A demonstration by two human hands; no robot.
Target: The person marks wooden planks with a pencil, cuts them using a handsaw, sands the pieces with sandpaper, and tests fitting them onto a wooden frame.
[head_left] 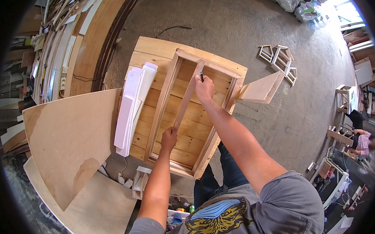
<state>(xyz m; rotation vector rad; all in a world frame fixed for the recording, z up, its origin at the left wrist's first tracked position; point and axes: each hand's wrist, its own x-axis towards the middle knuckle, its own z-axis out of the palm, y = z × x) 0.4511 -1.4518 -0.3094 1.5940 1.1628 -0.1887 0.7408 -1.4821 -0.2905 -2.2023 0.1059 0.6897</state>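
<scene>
A rectangular wooden frame (162, 103) lies on the plank-topped wooden table (150, 45) in front of me. Lengthwise over its opening runs a loose wooden strip (187, 96), its far end resting at the frame's far rail. My left hand (169, 139) is closed round the strip's near end. Higher up, my right hand (204, 88) grips a thin dark pencil (201, 76) with a blue end, beside the strip's far part. Whether its hidden fingers also press the strip, I cannot tell.
White boards (132, 111) are stacked along the table's left side. A plywood sheet (71, 142) leans at the lower left. One board (263, 88) juts out right of the table. Small wooden frames (281, 60) lie on the floor. Another person (363, 141) sits far right.
</scene>
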